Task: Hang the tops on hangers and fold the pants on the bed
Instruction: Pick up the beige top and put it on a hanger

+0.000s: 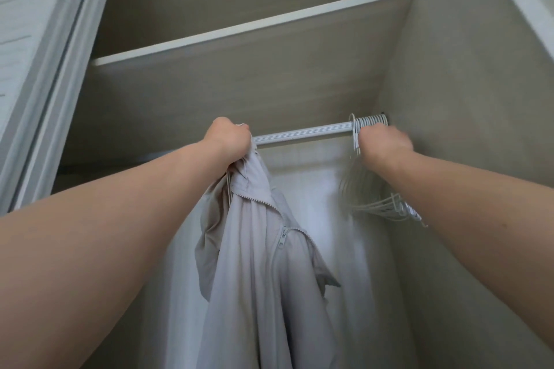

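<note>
A pale grey zip-up jacket (257, 263) hangs on a thin white hanger inside the wardrobe. My left hand (229, 139) is closed on the top of the jacket and its hanger, right at the white clothes rail (302, 132). My right hand (385, 141), blurred, is closed around a bunch of several empty white hangers (374, 201) that hang at the right end of the rail. The hook of the jacket's hanger is hidden by my left hand.
A white shelf (254, 30) spans the wardrobe above the rail. The right side wall (467, 99) stands close to the hangers. A sliding door frame (51, 75) runs down the left. The pale back panel (317, 219) shows behind the jacket.
</note>
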`<state>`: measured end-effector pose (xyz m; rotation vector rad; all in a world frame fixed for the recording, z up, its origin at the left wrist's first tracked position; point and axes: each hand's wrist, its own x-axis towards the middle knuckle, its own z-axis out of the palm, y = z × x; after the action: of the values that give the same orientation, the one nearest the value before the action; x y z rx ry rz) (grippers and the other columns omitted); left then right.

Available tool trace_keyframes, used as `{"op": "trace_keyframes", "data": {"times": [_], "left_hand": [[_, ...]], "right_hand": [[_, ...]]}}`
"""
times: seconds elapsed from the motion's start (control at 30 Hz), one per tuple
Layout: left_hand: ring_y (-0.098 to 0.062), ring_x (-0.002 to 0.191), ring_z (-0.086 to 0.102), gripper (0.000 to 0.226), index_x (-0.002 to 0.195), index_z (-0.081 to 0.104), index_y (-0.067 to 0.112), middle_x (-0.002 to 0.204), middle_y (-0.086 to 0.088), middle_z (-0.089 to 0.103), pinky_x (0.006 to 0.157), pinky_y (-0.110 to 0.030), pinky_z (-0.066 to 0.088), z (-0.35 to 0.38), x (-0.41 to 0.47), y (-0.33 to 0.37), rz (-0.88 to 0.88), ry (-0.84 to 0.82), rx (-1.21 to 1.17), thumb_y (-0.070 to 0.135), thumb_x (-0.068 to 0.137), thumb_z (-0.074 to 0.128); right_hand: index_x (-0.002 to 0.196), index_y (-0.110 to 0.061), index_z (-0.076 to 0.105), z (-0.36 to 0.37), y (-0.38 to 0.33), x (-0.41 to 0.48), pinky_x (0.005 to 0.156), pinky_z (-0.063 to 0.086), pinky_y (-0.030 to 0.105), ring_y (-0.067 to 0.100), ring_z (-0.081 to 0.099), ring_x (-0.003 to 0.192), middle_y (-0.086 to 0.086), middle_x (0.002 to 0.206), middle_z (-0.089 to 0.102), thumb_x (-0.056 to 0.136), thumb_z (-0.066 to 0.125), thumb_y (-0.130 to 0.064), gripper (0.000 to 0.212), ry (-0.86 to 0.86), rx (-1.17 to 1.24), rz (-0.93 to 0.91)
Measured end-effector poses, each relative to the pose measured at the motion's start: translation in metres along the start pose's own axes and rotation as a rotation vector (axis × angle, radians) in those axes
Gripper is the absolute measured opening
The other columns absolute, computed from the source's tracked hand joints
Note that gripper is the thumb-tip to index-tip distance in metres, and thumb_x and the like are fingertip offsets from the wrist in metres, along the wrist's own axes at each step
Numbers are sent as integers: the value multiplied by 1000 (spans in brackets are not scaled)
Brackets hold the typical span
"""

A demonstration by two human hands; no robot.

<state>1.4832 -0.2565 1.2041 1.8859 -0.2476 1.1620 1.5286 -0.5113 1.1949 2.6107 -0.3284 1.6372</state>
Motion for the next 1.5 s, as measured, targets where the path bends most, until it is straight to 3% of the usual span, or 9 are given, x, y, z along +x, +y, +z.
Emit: {"op": "trace_keyframes", "data": {"times": [0.17,0.3,0.43,0.53,0.6,0.7,0.93,1.1,1.5], "left_hand": [[-34,101,59,32,119,53,0,103,-13,54,98,-44,50,-13,-7,9,11,21,-27,26,102,46],[-36,108,60,28,114,51,0,106,-15,56,89,-38,49,-32,-20,22,15,65,-21,25,102,46],[-37,118,58,42,134,50,-3,128,-19,58,100,-40,47,-60,-42,36,16,85,-36,26,103,46],[-27,91,55,26,105,57,1,95,-9,57,78,-30,44,-83,-59,45,43,113,-20,24,103,44],[-22,69,44,29,76,46,10,73,-3,44,63,-28,34,-99,-72,53,58,142,-1,22,102,44],[-18,62,38,33,69,40,14,67,-2,39,69,-28,32,-125,-91,64,68,184,-12,21,101,44],[-15,61,42,33,71,43,15,67,-1,43,56,-28,33,-180,-144,90,63,242,-1,25,102,45],[-20,73,48,26,86,49,10,78,-3,47,72,-29,38,-221,-177,119,37,273,107,30,103,46],[-21,58,37,35,64,33,18,62,-2,37,63,-31,33,-335,-273,237,57,520,396,22,97,46]], "right_hand": [[119,-5,61,-16,-1,-4,87,46,41,40,57,115,18,120,59,92,51,-4,29,134,133,-38],[98,-5,55,-38,-6,-21,76,42,36,42,61,100,25,113,62,93,54,-12,8,112,537,66],[88,-4,62,-61,-8,-49,68,43,32,32,53,77,19,89,62,94,51,-15,16,31,904,156],[69,-16,47,-79,-8,-85,43,35,22,21,40,50,7,58,43,92,44,-9,24,11,1206,197],[75,-20,43,-92,-8,-112,36,25,15,15,33,38,3,57,37,92,42,-10,20,6,1377,262],[82,-23,36,-111,-8,-151,38,19,15,9,27,32,2,61,35,92,35,-10,16,-19,1619,353],[81,-19,38,-156,-3,-194,35,24,16,12,31,29,-4,46,33,102,49,-25,24,-120,1728,302],[79,-16,50,-187,-3,-208,37,23,15,13,30,34,-1,48,37,98,49,-21,20,-151,1700,225],[75,-17,53,-324,6,-256,36,21,13,7,28,32,-9,41,37,100,49,-20,25,-241,2081,-60]]}}
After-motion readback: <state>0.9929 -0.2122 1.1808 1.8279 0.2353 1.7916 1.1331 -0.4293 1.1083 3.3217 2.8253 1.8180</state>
